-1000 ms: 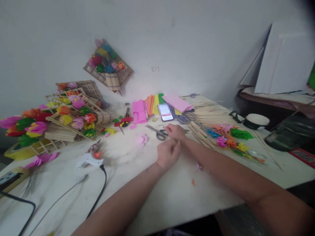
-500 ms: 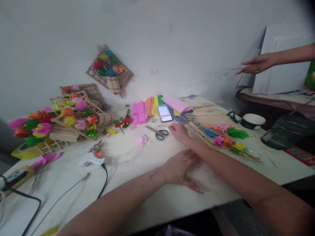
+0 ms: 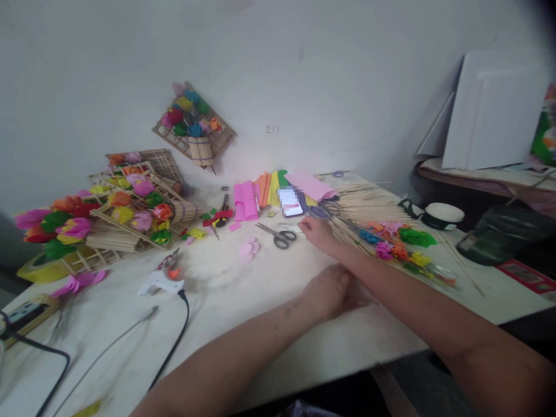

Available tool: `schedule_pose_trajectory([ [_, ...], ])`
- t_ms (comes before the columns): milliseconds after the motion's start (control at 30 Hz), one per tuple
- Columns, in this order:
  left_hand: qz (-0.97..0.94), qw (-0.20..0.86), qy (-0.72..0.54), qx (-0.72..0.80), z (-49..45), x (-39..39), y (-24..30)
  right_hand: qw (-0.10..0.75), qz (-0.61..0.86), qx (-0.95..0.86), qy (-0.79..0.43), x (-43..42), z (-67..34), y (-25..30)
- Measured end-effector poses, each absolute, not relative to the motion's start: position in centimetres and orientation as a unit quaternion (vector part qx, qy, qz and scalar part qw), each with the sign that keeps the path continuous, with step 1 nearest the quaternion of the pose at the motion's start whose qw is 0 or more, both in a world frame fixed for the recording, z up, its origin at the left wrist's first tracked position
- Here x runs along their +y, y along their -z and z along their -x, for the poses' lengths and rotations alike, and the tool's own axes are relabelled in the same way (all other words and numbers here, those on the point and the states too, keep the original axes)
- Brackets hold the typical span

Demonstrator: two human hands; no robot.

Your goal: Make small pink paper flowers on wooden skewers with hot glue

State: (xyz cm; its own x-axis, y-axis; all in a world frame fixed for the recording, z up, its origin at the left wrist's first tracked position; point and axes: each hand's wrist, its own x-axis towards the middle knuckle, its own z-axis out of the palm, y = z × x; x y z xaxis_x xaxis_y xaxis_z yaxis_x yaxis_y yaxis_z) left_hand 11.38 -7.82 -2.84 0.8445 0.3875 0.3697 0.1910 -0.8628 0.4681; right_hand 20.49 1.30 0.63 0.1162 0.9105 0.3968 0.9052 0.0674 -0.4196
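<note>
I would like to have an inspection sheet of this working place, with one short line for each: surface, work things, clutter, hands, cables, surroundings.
Surface: white table, lightly smudged in places.
Work things: scissors lie beside the right hand; pale pink petals lie left of them.
Clutter: phone, thin sticks, paper flowers at right, stacked flower panels at left.
Hands: right fingertips pinched, anything held too small to tell; left hand has its fingers hidden behind the right forearm.
Cables: black cord on a white device; grey cable with its connector lying loose.
Surroundings: wall panel; white boards leaning at right.
</note>
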Motion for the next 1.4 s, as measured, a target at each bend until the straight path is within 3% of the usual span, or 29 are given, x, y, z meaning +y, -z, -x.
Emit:
schedule_pose_trajectory([
  [267,-0.886,0.228,-0.294,0.276,-15.6,-9.1,4.7,0.309,0.673,-0.672,0.015,1.3,-21.4,-1.2],
  [533,-0.734,0.401,-0.462,0.295,-19.1,-9.2,1.6,0.353,0.68,-0.643,0.011,1.8,-24.0,-3.0],
  [667,-0.7,0.444,-0.419,0.371,-17.2,-9.0,0.3,0.347,0.685,-0.641,0.02,1.5,-24.9,-3.4],
  [833,-0.672,0.419,-0.374,0.482,-13.1,-6.4,1.0,0.317,0.698,-0.642,-0.01,1.4,-23.9,-1.9],
  [1267,-0.361,0.347,-0.695,0.516,2.9,3.2,-1.2,0.303,0.635,-0.708,-0.062,-0.4,-13.4,-0.5],
  [1400,-0.437,0.336,-0.644,0.531,5.6,3.6,0.6,0.274,0.626,-0.727,-0.064,-0.5,-12.5,0.6],
])
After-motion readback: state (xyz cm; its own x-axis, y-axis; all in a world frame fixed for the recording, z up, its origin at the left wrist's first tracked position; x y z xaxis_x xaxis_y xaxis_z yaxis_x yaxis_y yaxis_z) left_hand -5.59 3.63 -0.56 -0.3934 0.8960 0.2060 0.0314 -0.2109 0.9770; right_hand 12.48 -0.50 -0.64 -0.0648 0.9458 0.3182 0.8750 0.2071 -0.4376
